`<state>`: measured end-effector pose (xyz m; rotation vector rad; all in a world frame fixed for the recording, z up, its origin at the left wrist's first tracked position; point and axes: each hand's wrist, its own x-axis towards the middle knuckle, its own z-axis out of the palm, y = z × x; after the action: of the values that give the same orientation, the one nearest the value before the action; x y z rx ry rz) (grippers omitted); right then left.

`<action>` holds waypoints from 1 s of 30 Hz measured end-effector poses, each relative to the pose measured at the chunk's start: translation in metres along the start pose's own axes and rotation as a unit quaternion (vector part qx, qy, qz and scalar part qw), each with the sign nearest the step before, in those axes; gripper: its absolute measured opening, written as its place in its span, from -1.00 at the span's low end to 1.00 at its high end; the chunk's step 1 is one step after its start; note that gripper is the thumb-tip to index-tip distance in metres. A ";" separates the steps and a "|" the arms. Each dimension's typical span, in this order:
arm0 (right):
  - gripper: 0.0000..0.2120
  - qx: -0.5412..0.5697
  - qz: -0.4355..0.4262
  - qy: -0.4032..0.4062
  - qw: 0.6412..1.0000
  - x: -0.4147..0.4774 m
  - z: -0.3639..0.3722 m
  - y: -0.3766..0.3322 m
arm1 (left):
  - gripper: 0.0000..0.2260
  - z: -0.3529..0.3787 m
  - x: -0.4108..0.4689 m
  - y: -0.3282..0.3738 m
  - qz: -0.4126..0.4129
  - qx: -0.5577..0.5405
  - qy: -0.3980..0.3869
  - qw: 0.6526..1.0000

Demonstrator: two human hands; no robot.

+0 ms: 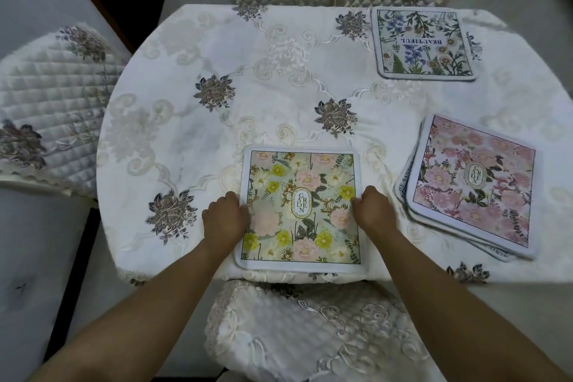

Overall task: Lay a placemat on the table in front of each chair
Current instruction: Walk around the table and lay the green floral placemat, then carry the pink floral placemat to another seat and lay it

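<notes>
1. yellow placemat [302, 211] lies flat at near table edge, before the near chair [310, 335].
2. left hand [224, 219] and right hand [372, 211] pinch its side edges.
3. risk: near edge overhangs; a tug could slide it off the tablecloth [248, 87].
4. pink stack [474, 189] waits at right; blue mat [423, 43] far.

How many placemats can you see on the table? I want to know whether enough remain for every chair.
At least 4: a yellow-flowered placemat at the near edge under both hands, a blue-flowered placemat at the far right, and a pink placemat topping a stack of at least two; more may be hidden.
</notes>
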<state>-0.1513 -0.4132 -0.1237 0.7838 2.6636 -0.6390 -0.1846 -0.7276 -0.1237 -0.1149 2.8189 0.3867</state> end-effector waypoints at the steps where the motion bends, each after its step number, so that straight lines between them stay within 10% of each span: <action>1: -0.72 -0.010 -0.005 0.000 1.000 -0.002 -0.001 0.000 | -0.77 -0.002 -0.001 0.001 0.000 0.013 -0.003 1.000; 16: -0.76 -0.031 -0.005 0.075 0.997 -0.044 -0.115 0.031 | -0.64 -0.064 -0.011 0.099 0.144 0.004 0.003 0.990; 30: -0.79 -0.015 0.044 0.083 0.995 -0.002 -0.181 0.199 | -0.66 -0.007 -0.037 0.267 0.197 0.018 -0.016 0.980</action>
<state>-0.0634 -0.1756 -0.0335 0.9793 2.7607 -0.5315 -0.1822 -0.4715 -0.0393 0.4595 2.8068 0.4163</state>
